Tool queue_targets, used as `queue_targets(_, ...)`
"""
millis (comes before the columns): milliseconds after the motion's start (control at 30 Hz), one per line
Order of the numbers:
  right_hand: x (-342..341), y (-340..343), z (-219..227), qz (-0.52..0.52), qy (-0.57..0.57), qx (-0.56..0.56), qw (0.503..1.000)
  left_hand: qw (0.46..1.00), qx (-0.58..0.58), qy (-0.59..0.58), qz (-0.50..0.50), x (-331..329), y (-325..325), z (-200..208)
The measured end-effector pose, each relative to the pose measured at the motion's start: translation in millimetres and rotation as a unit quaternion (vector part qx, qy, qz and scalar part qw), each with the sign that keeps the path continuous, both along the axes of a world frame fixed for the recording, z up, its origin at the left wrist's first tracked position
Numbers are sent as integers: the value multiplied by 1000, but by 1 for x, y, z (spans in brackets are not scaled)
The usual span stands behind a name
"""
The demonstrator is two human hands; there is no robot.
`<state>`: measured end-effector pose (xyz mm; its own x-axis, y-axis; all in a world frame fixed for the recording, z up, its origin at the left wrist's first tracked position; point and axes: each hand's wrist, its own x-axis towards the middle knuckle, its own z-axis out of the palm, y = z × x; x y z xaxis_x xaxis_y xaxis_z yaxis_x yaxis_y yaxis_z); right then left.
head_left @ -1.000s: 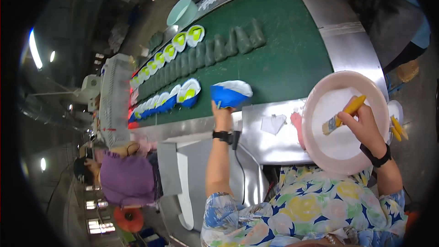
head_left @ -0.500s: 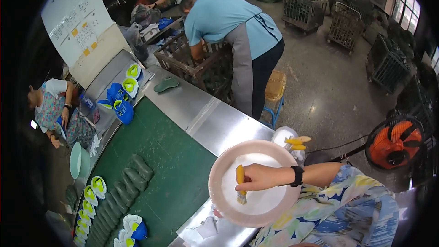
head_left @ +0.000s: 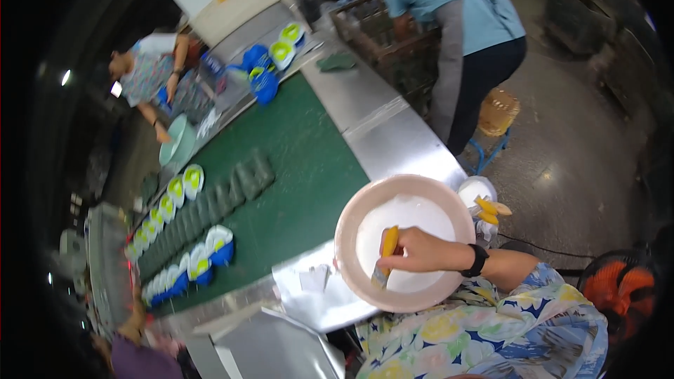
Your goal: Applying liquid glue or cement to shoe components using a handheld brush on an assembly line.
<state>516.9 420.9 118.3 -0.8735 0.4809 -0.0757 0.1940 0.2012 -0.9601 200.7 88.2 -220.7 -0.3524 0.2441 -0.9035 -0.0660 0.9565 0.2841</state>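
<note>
My right hand [head_left: 425,249] is closed around the yellow handle of a paintbrush [head_left: 390,240]. The brush is tilted, its bristles by the inner wall of a pale pink basin [head_left: 346,235]. White liquid [head_left: 411,216] fills the bottom of the basin, and my hand is over it. A black band circles my right wrist. My left hand does not show. Just beyond the basin stands a white container [head_left: 472,188] with more yellow-handled brushes [head_left: 489,215] on it.
Left of the basin, a green conveyor belt [head_left: 302,137] carries rows of dark soles [head_left: 242,182] and white, blue and lime shoe uppers [head_left: 192,181]. A metal edge [head_left: 382,119] borders it. Co-workers [head_left: 456,10] are at the far side and left. An orange fan [head_left: 618,288] stands at right.
My view has swung left and down, so the belt shows farther along and a person in purple appears at lower left. The brush has moved toward the basin's near wall, still in my right hand.
</note>
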Motion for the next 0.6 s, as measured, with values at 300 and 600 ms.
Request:
queue_targets(300,41,8,-13,-85,64,-63,992,881,-42,-108,459,184,-391,169)
queue_targets(600,27,1,-24,-2,46,-89,995,740,271,-95,609,161,-252,265)
